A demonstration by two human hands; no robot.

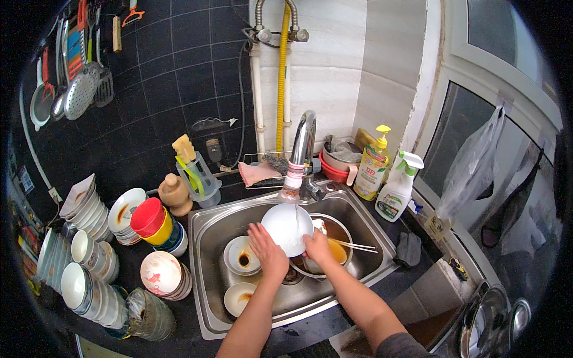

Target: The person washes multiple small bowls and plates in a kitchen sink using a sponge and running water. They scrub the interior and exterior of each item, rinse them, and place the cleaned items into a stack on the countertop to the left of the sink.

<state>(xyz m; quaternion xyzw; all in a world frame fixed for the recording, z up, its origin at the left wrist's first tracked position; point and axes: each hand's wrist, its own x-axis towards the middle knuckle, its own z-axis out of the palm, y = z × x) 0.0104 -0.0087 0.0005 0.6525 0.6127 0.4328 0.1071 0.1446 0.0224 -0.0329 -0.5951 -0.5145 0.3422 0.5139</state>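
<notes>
Beneath the running faucet (301, 152), a white bowl (286, 227) is tilted over the stainless steel sink (210, 291). My right hand (317, 247) grips its lower right rim. My left hand (268, 250) lies against its left side with fingers spread. Below the left hand, stacked white bowls (235, 255) with brown residue stand in the sink, and another stained bowl (237, 297) sits nearer the front. To the right, a metal basin (347, 228) holds brownish liquid, dishes and a pair of chopsticks (358, 245).
Stacks of bowls (74, 286) and plates (127, 206) crowd the left counter, with a glass jar (150, 313) nearby. A yellow soap bottle (371, 170) and a white spray bottle (396, 192) stand behind the sink's right corner. A dark cloth (408, 248) lies right of it.
</notes>
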